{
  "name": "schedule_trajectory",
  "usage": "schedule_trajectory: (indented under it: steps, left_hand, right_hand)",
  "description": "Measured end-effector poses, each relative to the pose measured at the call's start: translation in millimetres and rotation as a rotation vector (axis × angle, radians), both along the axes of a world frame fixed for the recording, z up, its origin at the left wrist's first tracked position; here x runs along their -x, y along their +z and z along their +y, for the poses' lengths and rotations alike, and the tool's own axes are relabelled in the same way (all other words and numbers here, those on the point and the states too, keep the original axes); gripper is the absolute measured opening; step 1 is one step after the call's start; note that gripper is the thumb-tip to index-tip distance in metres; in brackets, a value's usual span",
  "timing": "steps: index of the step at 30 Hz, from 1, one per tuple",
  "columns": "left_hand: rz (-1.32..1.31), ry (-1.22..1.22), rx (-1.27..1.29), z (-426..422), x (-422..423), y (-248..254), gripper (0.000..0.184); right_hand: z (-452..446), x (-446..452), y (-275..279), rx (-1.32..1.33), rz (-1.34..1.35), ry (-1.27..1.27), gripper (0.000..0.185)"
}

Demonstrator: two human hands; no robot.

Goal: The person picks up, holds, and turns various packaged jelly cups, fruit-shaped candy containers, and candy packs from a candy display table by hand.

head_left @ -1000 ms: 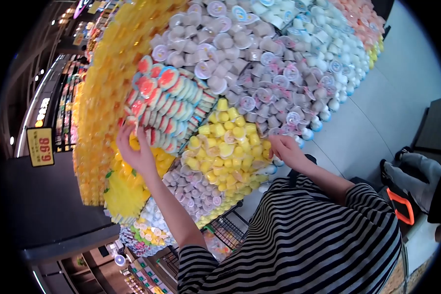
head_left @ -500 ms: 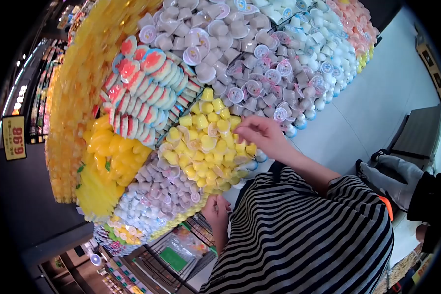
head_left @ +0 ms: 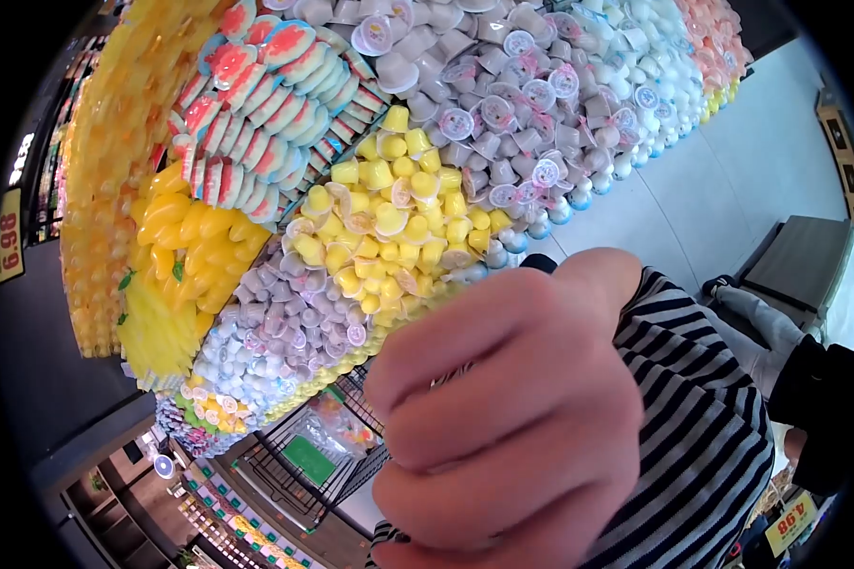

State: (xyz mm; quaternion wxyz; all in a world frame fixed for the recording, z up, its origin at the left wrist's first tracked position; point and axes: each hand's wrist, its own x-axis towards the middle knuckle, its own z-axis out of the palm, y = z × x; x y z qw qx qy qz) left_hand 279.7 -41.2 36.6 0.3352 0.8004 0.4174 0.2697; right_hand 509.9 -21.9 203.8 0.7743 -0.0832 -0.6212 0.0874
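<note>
Very close to the camera, my right hand [head_left: 512,417] is closed with the fingers curled in. Whatever those fingers may hold is hidden. Behind it is my striped shirt [head_left: 693,408]. My left hand does not show. Past the right hand lies a sloping display of small cups that look like jelly cups: yellow cups [head_left: 389,218] nearest, pale purple cups [head_left: 503,114] above them, and more purple cups [head_left: 289,303] below left.
Red, white and blue packets [head_left: 266,123] are stacked beside large yellow fruit-like pieces [head_left: 194,237]. A wire shopping cart [head_left: 299,474] stands low left with a green item inside. Another person's grey-clad leg [head_left: 773,327] shows at right near a grey box [head_left: 802,261]. Price signs [head_left: 8,237] hang at the sides.
My right hand has come from over the yellow cups up close to the camera and curled shut. My left hand has dropped from sight. The display has shifted up and left in view.
</note>
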Motion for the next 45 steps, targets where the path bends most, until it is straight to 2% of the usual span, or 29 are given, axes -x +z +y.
schedule_trajectory:
  steps: [2, 4, 7, 10, 13, 16, 18, 22, 28, 31, 34, 35, 37, 39, 41, 42, 43, 45]
  left_hand:
    - [0.038, 0.000, 0.026, 1.5, 0.5, -0.7, 0.014]
    - [0.094, 0.008, 0.059, -0.2, 6.6, -3.7, 0.011]
    - [0.154, 0.048, 0.122, -3.8, 7.0, -10.2, 0.007]
    - [0.192, 0.091, 0.184, -4.5, 1.0, -13.8, 0.008]
    - [0.221, 0.051, 0.208, -1.4, -4.8, -14.8, 0.008]
    - [0.189, -0.016, 0.185, 1.5, -10.6, -16.0, 0.008]
    - [0.190, -0.020, 0.205, 1.0, -16.8, -15.3, 0.008]
    - [0.195, -0.038, 0.166, 1.7, -19.1, -20.3, 0.009]
    - [0.188, -0.040, 0.171, 1.8, -28.7, -17.3, 0.007]
    - [0.212, -0.063, 0.125, 2.8, -31.6, -19.8, 0.005]
    - [0.230, 0.024, 0.245, -1.8, -36.8, -20.0, 0.007]
    - [0.242, -0.095, 0.176, 2.6, -28.8, -25.6, 0.008]
    - [0.234, -0.043, 0.173, 2.6, -41.7, -15.3, 0.008]
    - [0.325, 0.002, 0.196, -2.2, -41.0, -16.9, 0.009]
    - [0.226, 0.013, 0.260, -2.4, -41.0, -19.1, 0.009]
    - [0.214, 0.027, 0.262, -4.2, -40.2, -16.3, 0.009]
    - [0.215, 0.021, 0.236, -4.5, -37.7, -16.9, 0.008]
    - [0.216, 0.015, 0.182, -4.2, -30.3, -18.8, 0.009]
  right_hand:
    - [7.2, -1.8, -0.1, 0.007, 0.053, 0.071, 0.019]
    - [12.6, -16.6, -12.1, 0.032, 0.171, 0.377, 0.030]
    - [-17.9, -46.9, -12.3, 0.005, 0.366, 0.986, 0.046]
    - [-41.8, -67.9, -2.1, 0.078, 0.368, 1.131, 0.047]
    - [-60.7, -83.0, 11.2, 0.251, 0.372, 1.231, 0.047]
    - [-62.9, -86.1, 11.3, 0.284, 0.426, 1.381, 0.042]
    - [-69.5, -89.4, 11.5, 0.292, 0.459, 1.361, 0.037]
    - [-87.7, -98.4, 15.8, 0.328, 0.506, 1.221, 0.029]
    - [-29.7, -91.3, -30.2, 0.327, 0.422, 1.095, 0.021]
    - [-22.5, -93.3, -36.8, 0.329, 0.391, 1.051, 0.018]
    - [-19.6, -100.1, -41.4, 0.345, 0.369, 1.000, 0.015]
    - [-16.9, -103.3, -43.3, 0.349, 0.361, 0.986, 0.014]
    - [-12.5, -101.5, -51.9, 0.375, 0.316, 0.888, 0.013]
    - [-4.8, -105.2, -73.5, 0.505, 0.256, 0.640, 0.012]
    - [1.1, -116.2, -106.9, 0.743, 0.143, 0.223, 0.011]
    - [-1.0, -129.6, -122.7, 0.929, -0.033, -0.031, 0.009]
    - [-0.8, -135.7, -140.5, 1.055, -0.060, -0.275, 0.007]
    - [5.2, -160.2, -167.5, 1.216, -0.002, -0.567, 0.011]
